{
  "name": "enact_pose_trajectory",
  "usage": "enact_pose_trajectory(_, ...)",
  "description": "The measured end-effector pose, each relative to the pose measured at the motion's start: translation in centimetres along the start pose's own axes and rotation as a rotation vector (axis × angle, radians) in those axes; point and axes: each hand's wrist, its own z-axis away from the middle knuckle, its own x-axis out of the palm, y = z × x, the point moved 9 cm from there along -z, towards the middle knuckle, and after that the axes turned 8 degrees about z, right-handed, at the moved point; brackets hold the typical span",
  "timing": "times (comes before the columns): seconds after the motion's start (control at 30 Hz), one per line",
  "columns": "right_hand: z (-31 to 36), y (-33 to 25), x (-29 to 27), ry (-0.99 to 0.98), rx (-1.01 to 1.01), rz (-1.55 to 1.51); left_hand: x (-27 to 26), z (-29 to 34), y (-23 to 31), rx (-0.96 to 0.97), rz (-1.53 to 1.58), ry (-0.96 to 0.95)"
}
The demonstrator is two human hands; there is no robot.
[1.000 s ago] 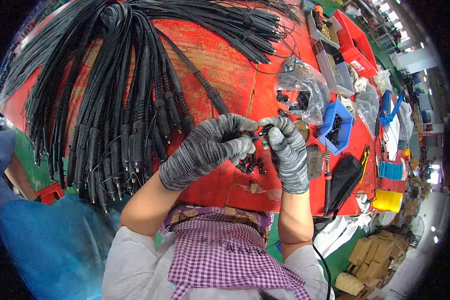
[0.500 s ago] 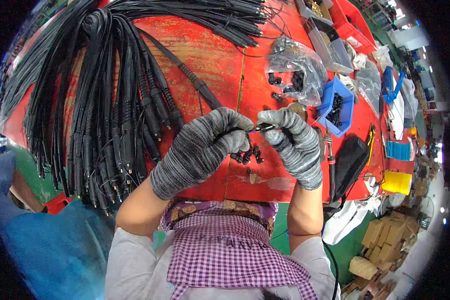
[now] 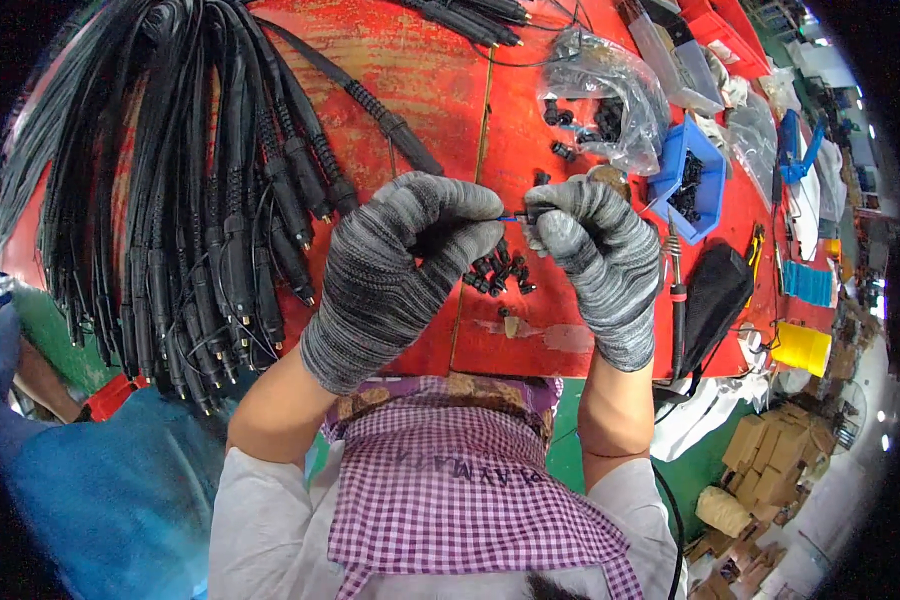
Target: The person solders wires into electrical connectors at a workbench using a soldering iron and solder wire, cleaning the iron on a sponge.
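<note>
Both my hands wear grey-and-black striped knit gloves and meet over the red table. My left hand (image 3: 385, 285) is closed, pinching a thin blue wire (image 3: 511, 218) between thumb and forefinger. The wire spans the short gap to my right hand (image 3: 610, 270), whose thumb and bent fingers pinch a small black part (image 3: 538, 212) at the wire's end. The part's exact kind is too small to tell. Just below the gap, a little heap of small black fittings (image 3: 495, 272) lies on the table. Left of my left hand hangs a thick bundle of black cables (image 3: 185, 200) with moulded ends.
A clear plastic bag (image 3: 620, 90) of black fittings lies beyond my right hand. Right of it stands a blue bin (image 3: 692, 180) of small black parts. A soldering-iron-like tool (image 3: 677, 300) and a black pouch (image 3: 715, 300) lie near the table's right edge. Farther back is a red bin (image 3: 725, 35).
The table and the things on it have moved up in the picture, as have my hands. My right fingers have shifted around the small black part. The wire stays pinched between both hands.
</note>
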Motion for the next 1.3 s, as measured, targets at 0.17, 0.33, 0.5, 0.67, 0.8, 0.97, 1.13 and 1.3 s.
enact_pose_trajectory(0.17,0.0,0.4,0.2,0.003,0.059,-0.027,0.0,-0.3,-0.5,-0.113,0.037,-0.012)
enact_pose_trajectory(0.33,-0.1,0.6,0.0,0.018,0.095,-0.037,0.3,-0.6,-1.2,-0.206,0.094,-0.042)
enact_pose_trajectory(0.5,-0.1,0.9,-0.4,0.029,0.088,-0.007,0.8,-0.8,-0.9,-0.136,-0.053,-0.077)
enact_pose_trajectory(0.67,-0.2,1.2,-0.3,0.015,0.102,-0.023,1.0,-0.9,-0.1,0.010,-0.299,-0.121)
enact_pose_trajectory(0.8,-0.1,1.5,-0.2,0.015,0.150,-0.065,1.4,-0.8,1.3,0.216,-0.435,-0.107)
enact_pose_trajectory(0.97,-0.3,1.8,0.1,0.015,0.149,-0.071,1.3,-0.7,0.1,0.071,-0.325,-0.103)
enact_pose_trajectory(1.13,-0.4,1.8,0.0,0.017,0.167,-0.059,1.2,-0.8,-0.9,-0.114,-0.227,-0.149)
enact_pose_trajectory(1.3,-0.7,1.9,0.0,0.026,0.161,-0.068,1.5,-1.2,-1.0,-0.076,-0.318,-0.220)
